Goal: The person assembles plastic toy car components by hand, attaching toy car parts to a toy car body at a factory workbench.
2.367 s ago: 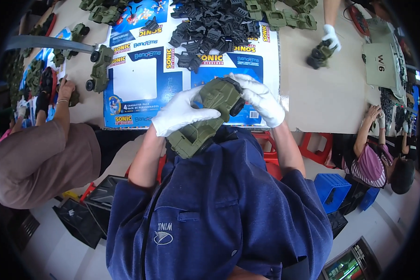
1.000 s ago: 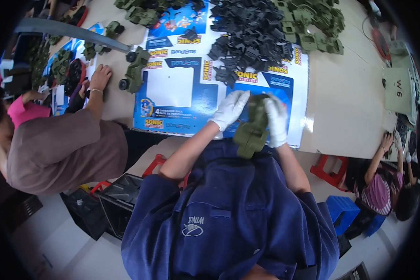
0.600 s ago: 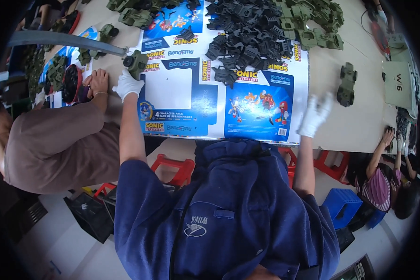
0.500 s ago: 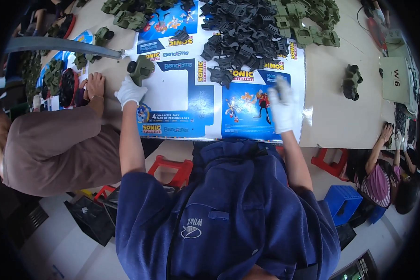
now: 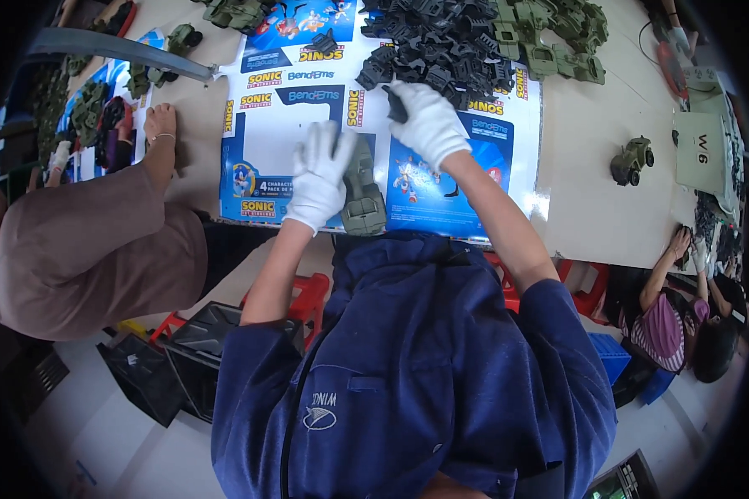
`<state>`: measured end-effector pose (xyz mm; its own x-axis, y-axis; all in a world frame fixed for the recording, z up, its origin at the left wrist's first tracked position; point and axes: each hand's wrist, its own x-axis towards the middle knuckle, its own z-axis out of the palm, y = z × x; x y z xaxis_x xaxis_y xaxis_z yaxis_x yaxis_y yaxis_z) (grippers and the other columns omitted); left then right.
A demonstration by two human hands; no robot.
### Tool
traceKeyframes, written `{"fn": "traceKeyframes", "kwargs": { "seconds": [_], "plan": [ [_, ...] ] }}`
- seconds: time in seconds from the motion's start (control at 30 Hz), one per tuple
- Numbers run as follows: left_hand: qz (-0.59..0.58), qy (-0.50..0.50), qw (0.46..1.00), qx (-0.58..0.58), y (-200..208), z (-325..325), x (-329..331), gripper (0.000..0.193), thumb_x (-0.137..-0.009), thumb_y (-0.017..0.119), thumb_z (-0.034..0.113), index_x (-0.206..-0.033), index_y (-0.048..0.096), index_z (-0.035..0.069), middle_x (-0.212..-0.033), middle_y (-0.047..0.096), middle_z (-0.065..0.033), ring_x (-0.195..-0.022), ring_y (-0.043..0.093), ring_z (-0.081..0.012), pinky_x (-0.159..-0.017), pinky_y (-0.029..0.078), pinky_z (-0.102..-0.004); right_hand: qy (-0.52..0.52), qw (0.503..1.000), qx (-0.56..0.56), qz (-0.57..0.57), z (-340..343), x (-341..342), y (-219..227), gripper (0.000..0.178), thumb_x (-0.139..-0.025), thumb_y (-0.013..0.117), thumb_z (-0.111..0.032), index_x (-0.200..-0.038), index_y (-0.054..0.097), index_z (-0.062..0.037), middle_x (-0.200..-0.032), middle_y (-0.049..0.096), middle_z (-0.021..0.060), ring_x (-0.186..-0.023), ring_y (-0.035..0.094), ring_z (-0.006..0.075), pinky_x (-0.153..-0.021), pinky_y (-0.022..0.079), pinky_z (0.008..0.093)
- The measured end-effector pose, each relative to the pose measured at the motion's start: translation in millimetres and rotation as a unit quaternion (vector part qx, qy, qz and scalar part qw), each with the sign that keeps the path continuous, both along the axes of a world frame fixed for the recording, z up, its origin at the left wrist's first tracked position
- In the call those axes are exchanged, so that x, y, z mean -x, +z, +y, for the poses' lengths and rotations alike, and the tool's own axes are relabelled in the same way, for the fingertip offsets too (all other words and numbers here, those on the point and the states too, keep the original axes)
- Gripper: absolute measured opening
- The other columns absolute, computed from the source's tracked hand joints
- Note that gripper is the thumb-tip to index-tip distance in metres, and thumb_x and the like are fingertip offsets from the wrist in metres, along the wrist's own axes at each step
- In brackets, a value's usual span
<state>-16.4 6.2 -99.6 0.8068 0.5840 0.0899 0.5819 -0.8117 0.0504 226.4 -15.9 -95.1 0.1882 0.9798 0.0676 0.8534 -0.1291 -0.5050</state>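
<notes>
A green toy vehicle body point(image 5: 363, 200) lies lengthwise on the printed sheets near the table's front edge. Beside it, on its left, is my white-gloved left hand point(image 5: 319, 176), fingers stretched out and somewhat apart; whether it touches the body I cannot tell. My gloved right hand point(image 5: 429, 125) is at the near edge of the heap of black plastic parts point(image 5: 433, 37), its fingers closed on a small black plastic part point(image 5: 397, 106). The glove hides some of that part.
Green vehicle bodies point(image 5: 558, 37) are piled beyond the heap at right, with more at far left. One wheeled green toy vehicle point(image 5: 632, 160) stands alone at right. A grey metal bar point(image 5: 125, 51) crosses the upper left. A co-worker's arm point(image 5: 160, 137) rests close on my left.
The green body my left hand held at left now lies nearer me, and that hand has come right. My right hand has moved left and away to the black parts. The lone vehicle at right has turned.
</notes>
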Motion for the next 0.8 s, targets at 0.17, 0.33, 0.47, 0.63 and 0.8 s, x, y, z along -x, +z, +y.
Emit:
{"fn": "traceKeyframes", "kwargs": {
  "seconds": [0.17,0.33,0.47,0.63,0.8],
  "plan": [
    [-0.205,0.320,0.861,0.337,-29,-16,3,0.095,-0.075,0.078,0.037,-0.149,0.027,0.005,-0.143,0.042,-0.0207,-0.129,0.046,-0.0333,-0.103,0.040,-0.0409,-0.208,0.888,-0.074,0.404,-75,-45,-51,0.067,-0.068,0.085,-0.011,-0.125,0.053,0.0041,-0.113,0.065,0.0139,-0.103,0.063,0.0220,-0.093,0.051,0.0324],
    [-0.288,0.348,0.726,0.518,-42,-28,-22,0.070,-0.079,0.080,0.014,-0.138,0.044,0.007,-0.114,0.066,-0.0109,-0.100,0.065,-0.0214,-0.085,0.055,-0.0349,-0.147,0.975,-0.124,0.111,-145,-53,-55,0.069,-0.056,0.091,-0.012,-0.115,0.056,-0.0039,-0.110,0.066,0.0144,-0.101,0.065,0.0270,-0.092,0.051,0.0367],
    [-0.273,0.343,0.722,0.534,-51,-25,-16,0.059,-0.081,0.077,0.010,-0.133,0.049,0.007,-0.114,0.066,-0.0104,-0.096,0.067,-0.0193,-0.078,0.058,-0.0334,-0.136,0.990,0.030,0.015,-180,-62,-31,0.075,-0.045,0.094,-0.023,-0.111,0.061,-0.0057,-0.125,0.062,0.0174,-0.114,0.059,0.0333,-0.100,0.046,0.0418],
    [-0.269,0.302,0.686,0.604,-31,-21,-10,0.069,-0.077,0.079,0.011,-0.138,0.046,0.010,-0.118,0.066,-0.0097,-0.104,0.064,-0.0199,-0.086,0.053,-0.0317,-0.116,0.989,0.040,0.084,-195,-74,-3,0.082,-0.051,0.091,-0.018,-0.124,0.056,-0.0042,-0.136,0.052,0.0191,-0.123,0.054,0.0343,-0.099,0.047,0.0403],
    [-0.224,0.235,0.733,0.598,-5,-14,-11,0.080,-0.074,0.081,0.013,-0.144,0.041,0.009,-0.121,0.065,-0.0097,-0.107,0.063,-0.0197,-0.090,0.052,-0.0319,0.097,0.975,0.141,-0.142,-170,-79,8,0.079,-0.066,0.080,-0.018,-0.139,0.049,-0.0186,-0.152,0.034,0.0101,-0.132,0.044,0.0322,-0.101,0.043,0.0451]
  ]
}}
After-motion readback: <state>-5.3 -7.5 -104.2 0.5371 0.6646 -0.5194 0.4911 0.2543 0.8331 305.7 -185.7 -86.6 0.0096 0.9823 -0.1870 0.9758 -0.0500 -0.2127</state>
